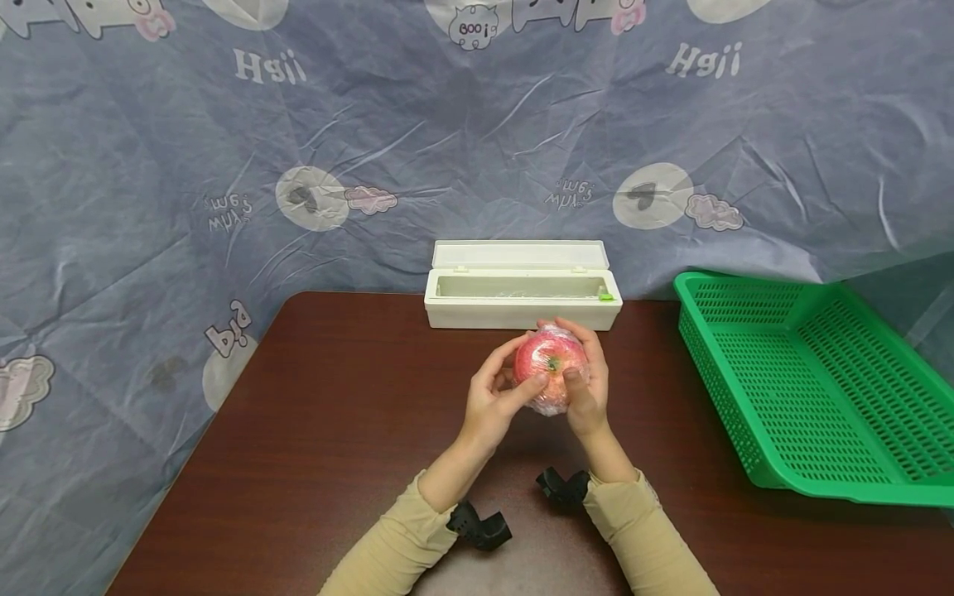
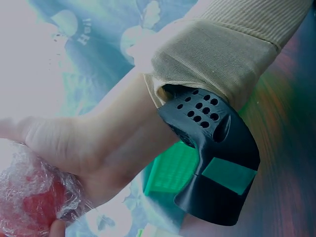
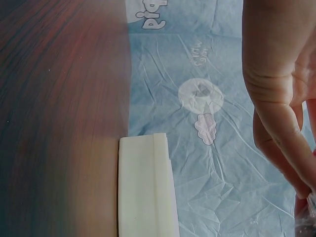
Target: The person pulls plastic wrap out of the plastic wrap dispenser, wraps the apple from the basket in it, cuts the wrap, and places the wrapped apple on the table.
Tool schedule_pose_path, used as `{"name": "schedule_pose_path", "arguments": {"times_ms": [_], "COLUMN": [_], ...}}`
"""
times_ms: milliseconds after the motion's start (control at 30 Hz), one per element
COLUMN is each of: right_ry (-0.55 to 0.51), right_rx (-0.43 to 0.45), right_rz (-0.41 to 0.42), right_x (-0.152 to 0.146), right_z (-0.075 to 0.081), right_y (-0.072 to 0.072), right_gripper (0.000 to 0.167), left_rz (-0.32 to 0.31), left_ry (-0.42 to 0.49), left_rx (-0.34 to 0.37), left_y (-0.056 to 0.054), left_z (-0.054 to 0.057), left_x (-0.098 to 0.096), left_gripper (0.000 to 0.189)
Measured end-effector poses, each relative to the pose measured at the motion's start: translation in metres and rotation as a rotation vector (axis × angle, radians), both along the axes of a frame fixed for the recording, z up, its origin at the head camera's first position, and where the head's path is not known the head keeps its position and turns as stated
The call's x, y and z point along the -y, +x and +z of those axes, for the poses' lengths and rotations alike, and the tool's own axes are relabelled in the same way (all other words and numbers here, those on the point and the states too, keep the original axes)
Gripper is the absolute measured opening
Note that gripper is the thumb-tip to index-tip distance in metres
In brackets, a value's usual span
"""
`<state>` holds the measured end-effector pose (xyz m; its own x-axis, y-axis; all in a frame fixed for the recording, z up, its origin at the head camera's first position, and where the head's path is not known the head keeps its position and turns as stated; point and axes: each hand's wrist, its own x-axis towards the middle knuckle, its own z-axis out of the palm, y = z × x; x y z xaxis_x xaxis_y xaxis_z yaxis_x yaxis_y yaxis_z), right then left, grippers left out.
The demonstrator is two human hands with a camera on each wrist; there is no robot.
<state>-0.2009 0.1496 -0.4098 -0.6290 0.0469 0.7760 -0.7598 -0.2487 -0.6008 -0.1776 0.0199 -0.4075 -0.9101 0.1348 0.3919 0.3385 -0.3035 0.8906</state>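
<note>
A red apple (image 1: 553, 358) in clear plastic wrap is held up over the dark wooden table, its stem end facing the head camera. My left hand (image 1: 493, 396) grips it from the left, thumb on its near face. From the other side my right hand (image 1: 591, 385) holds it, with the thumb near the stem and fingers curled round the far side. In the left wrist view, crinkled wrap (image 2: 29, 197) surrounds the apple beside the palm. The right wrist view shows my right hand (image 3: 281, 94) at its edge, with only a bit of wrap in sight.
Behind the hands stands a white wrap dispenser box (image 1: 523, 313), lid up, with a small green slider at its right. A green plastic basket (image 1: 734, 397) sits on the right of the table (image 1: 335, 439). Grey-blue printed cloth (image 1: 447, 149) hangs at the back.
</note>
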Motion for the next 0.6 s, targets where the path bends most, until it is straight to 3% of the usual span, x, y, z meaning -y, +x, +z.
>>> {"name": "schedule_pose_path", "arguments": {"times_ms": [367, 600], "right_ry": [0.028, 0.090], "right_rx": [0.002, 0.079], "right_rz": [0.038, -0.025], "right_x": [-0.0004, -0.0038], "right_z": [0.0004, 0.0046], "right_y": [0.0018, 0.0045], "right_gripper": [0.081, 0.062], "left_rz": [-0.022, -0.036], "left_ry": [0.032, -0.022], "left_rx": [0.042, 0.042], "left_y": [0.0005, -0.0024], "left_z": [0.0031, 0.0040], "left_x": [0.0014, 0.0045], "left_gripper": [0.053, 0.048]}}
